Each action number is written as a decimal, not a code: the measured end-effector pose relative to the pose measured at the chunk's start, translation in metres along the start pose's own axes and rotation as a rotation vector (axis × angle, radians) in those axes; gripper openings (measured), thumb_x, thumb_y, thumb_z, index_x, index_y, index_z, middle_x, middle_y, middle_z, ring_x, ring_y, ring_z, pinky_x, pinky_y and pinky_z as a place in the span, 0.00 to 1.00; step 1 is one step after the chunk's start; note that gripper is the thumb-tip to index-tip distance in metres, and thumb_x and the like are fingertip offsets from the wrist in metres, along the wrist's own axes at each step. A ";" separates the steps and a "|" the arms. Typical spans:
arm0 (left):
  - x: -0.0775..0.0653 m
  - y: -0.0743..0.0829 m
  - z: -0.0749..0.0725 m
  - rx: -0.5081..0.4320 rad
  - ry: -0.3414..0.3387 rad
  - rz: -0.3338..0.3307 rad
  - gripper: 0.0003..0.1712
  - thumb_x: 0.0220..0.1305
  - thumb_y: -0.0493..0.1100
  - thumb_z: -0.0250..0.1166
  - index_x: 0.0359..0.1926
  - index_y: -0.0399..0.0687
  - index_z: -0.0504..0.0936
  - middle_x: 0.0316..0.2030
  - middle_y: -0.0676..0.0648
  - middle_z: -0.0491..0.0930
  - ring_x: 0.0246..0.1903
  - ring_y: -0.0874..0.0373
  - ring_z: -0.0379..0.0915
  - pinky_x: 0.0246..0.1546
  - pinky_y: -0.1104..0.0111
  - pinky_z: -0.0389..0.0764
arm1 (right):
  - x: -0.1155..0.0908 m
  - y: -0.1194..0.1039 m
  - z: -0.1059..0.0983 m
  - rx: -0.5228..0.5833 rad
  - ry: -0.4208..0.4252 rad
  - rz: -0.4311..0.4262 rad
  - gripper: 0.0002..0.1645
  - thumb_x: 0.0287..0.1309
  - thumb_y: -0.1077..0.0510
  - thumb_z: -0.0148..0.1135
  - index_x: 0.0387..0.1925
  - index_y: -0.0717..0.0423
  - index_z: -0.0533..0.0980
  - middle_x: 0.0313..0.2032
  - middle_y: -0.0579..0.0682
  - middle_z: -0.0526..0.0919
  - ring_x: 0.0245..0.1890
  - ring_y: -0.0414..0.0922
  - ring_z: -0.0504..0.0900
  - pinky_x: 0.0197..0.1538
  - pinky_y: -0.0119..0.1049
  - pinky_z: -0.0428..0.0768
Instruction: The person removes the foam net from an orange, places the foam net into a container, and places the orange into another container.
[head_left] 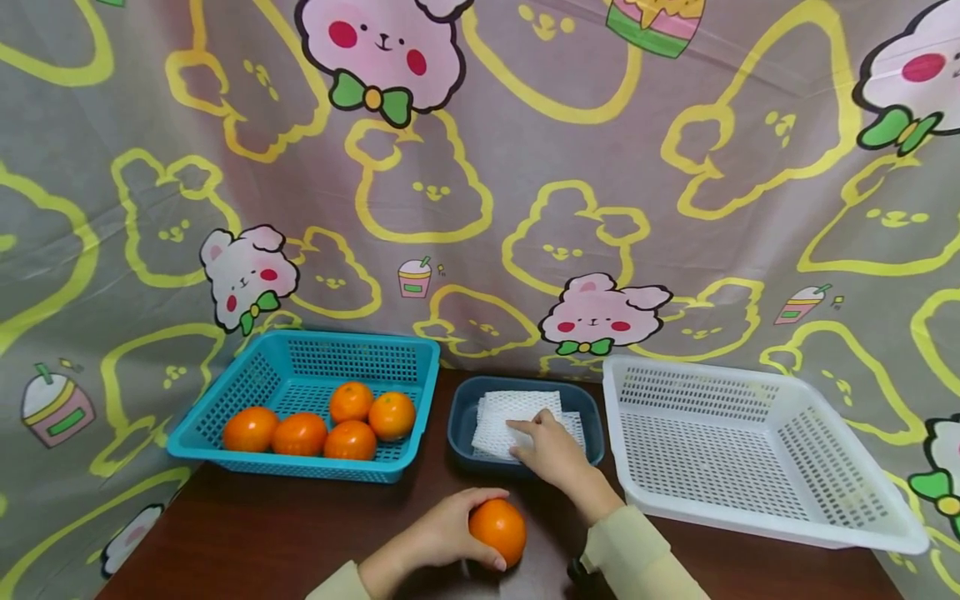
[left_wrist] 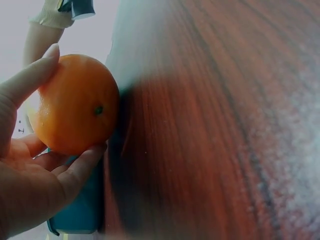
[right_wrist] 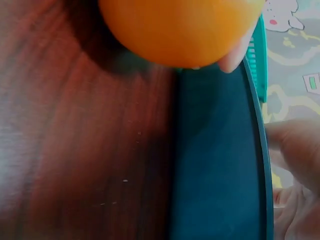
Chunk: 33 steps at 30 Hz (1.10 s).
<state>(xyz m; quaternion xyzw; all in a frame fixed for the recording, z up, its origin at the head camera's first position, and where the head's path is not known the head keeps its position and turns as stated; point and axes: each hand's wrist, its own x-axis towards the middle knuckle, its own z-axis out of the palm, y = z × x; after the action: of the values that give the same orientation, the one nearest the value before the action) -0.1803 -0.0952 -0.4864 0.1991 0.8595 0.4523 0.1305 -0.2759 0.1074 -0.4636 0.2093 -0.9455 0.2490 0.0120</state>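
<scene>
My left hand (head_left: 450, 527) grips an orange (head_left: 498, 532) close over the brown table, thumb and fingers on opposite sides of it. The left wrist view shows the green stem end of this orange (left_wrist: 77, 105). My right hand (head_left: 553, 454) reaches over a dark blue tray (head_left: 465, 392), its thumb and index finger spread apart at the top of a stack of white sheets (head_left: 517, 404) with a diamond texture. In the right wrist view, part of the right hand (right_wrist: 300, 160) shows above the rim of the tray (right_wrist: 220, 165), and the sheets are hidden.
A turquoise basket (head_left: 315, 342) with several oranges (head_left: 300, 433) stands at the back left. On the right sits a white perforated basket (head_left: 720, 450). A patterned cloth (head_left: 480, 167) hangs behind the brown table (head_left: 300, 517).
</scene>
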 end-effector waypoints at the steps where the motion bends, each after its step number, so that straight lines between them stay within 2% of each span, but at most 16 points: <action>1: 0.000 0.000 0.000 0.000 -0.002 -0.002 0.44 0.45 0.46 0.85 0.65 0.47 0.79 0.60 0.44 0.78 0.53 0.55 0.74 0.57 0.58 0.74 | 0.002 0.000 0.000 -0.003 -0.005 0.000 0.26 0.59 0.55 0.75 0.60 0.50 0.83 0.38 0.55 0.73 0.30 0.47 0.72 0.34 0.41 0.77; 8: 0.000 0.001 -0.001 -0.004 -0.012 -0.012 0.44 0.46 0.46 0.85 0.65 0.47 0.78 0.60 0.45 0.78 0.53 0.55 0.74 0.57 0.58 0.74 | 0.017 -0.002 0.001 -0.036 -0.051 0.087 0.31 0.52 0.56 0.80 0.59 0.48 0.84 0.40 0.58 0.74 0.32 0.50 0.75 0.39 0.45 0.83; 14: 0.000 0.004 -0.001 -0.012 -0.003 -0.005 0.43 0.45 0.46 0.85 0.64 0.46 0.79 0.59 0.45 0.79 0.51 0.56 0.74 0.56 0.60 0.74 | 0.020 -0.004 0.003 -0.077 -0.057 0.136 0.32 0.50 0.55 0.82 0.59 0.45 0.83 0.41 0.59 0.75 0.33 0.50 0.75 0.37 0.45 0.82; 25: -0.002 0.002 0.005 0.016 0.061 0.017 0.44 0.43 0.49 0.86 0.63 0.46 0.81 0.58 0.46 0.80 0.51 0.58 0.75 0.54 0.62 0.75 | 0.014 0.000 0.004 -0.060 -0.030 0.096 0.31 0.50 0.54 0.81 0.59 0.47 0.84 0.39 0.56 0.75 0.31 0.48 0.74 0.33 0.41 0.79; 33: -0.002 0.002 0.005 -0.006 0.055 0.012 0.43 0.44 0.48 0.85 0.63 0.44 0.81 0.58 0.46 0.80 0.50 0.57 0.75 0.53 0.62 0.76 | 0.011 0.005 -0.001 -0.025 0.003 0.054 0.30 0.50 0.53 0.82 0.57 0.50 0.84 0.38 0.54 0.75 0.30 0.47 0.73 0.36 0.40 0.79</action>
<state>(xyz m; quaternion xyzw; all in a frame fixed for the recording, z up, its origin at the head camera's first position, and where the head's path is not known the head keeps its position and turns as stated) -0.1763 -0.0915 -0.4870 0.1914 0.8601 0.4611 0.1047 -0.2882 0.1074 -0.4641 0.1834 -0.9538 0.2377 0.0094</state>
